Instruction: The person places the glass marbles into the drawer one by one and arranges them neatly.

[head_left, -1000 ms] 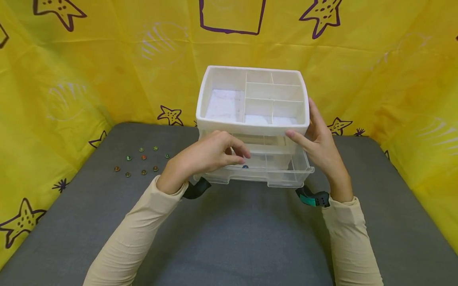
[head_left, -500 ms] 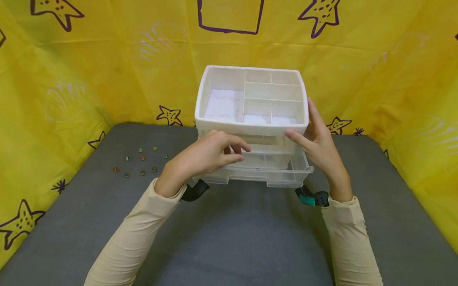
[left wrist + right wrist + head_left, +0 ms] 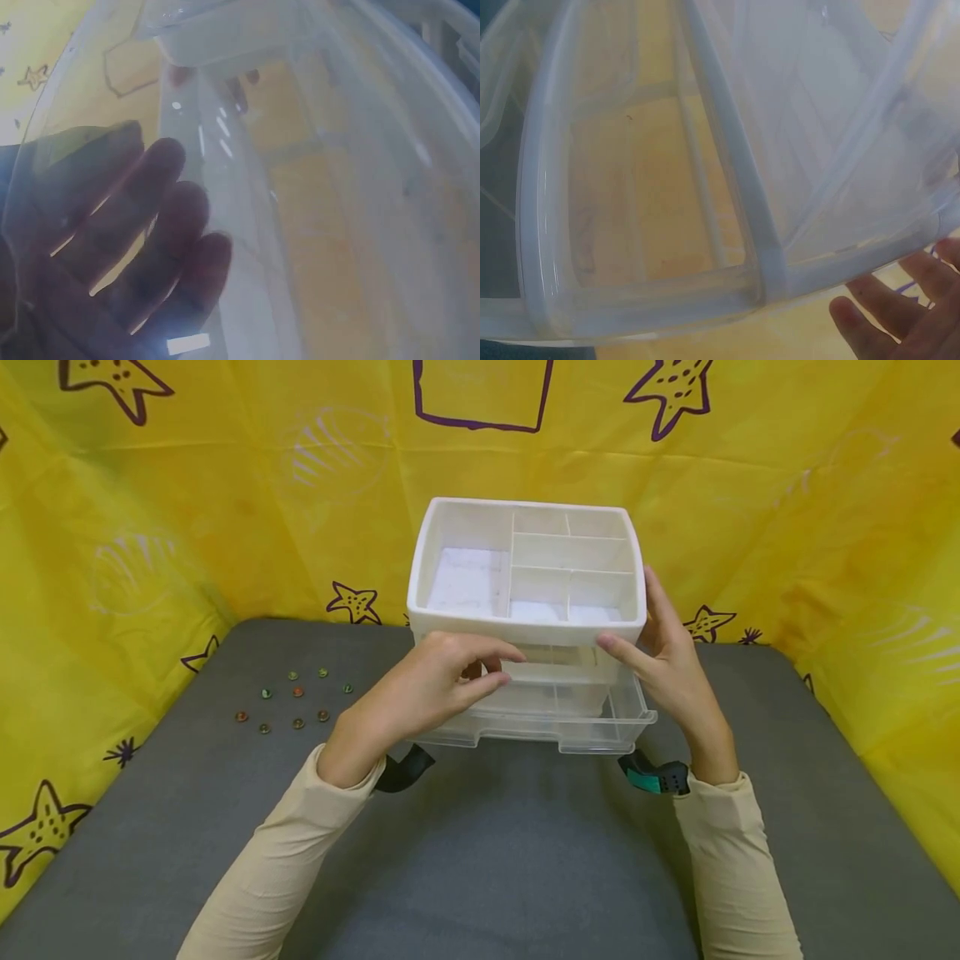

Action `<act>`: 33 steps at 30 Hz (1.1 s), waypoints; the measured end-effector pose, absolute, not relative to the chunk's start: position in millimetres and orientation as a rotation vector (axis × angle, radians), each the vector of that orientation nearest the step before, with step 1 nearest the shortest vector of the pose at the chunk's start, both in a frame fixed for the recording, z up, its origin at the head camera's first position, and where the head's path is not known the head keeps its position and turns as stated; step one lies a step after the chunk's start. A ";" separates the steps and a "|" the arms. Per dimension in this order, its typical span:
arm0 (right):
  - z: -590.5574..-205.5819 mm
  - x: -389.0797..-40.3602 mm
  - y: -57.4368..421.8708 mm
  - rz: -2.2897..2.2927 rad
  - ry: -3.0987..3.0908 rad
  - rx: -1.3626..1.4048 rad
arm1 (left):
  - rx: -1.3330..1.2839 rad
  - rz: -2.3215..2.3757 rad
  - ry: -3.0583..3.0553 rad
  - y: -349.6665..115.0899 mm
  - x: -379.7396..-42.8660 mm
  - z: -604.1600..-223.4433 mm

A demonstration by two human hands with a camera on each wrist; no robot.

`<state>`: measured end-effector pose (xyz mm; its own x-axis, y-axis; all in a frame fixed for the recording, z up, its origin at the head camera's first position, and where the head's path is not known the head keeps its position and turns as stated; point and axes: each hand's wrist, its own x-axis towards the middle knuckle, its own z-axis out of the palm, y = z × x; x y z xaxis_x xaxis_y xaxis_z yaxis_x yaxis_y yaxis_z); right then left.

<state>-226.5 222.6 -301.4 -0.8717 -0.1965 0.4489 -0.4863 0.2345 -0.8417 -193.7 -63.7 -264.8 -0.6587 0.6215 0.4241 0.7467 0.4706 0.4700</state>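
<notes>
A white drawer organizer (image 3: pixel 528 627) with a compartmented top tray stands at the table's middle. Its lower clear drawer (image 3: pixel 600 735) is pulled out towards me. Over this drawer hovers my left hand (image 3: pixel 427 685), thumb and index tips apart, with no object visible between them. In the left wrist view, that hand's other fingers (image 3: pixel 191 217) show through clear plastic. My right hand (image 3: pixel 675 668) grips the organizer's right front corner, thumb on the front rim and fingers along the side. The right wrist view shows these fingers (image 3: pixel 877 307) beside the clear plastic. No marble is visible inside the drawer.
Several small green, red and brown marbles (image 3: pixel 297 692) lie spread on the grey table (image 3: pixel 480 877) left of the organizer. A yellow cloth (image 3: pixel 300 510) with drawn starfish surrounds the table's back and sides.
A small blue marble seen in the drawer below my left fingertips one second ago is out of sight. The left hand has shifted slightly left. My right hand keeps its grip on the organizer.
</notes>
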 end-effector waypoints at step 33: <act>-301.3 -226.7 221.9 1.691 -2.251 0.631 | -0.859 -1.084 -2.339 -123.1 -171.1 -271.9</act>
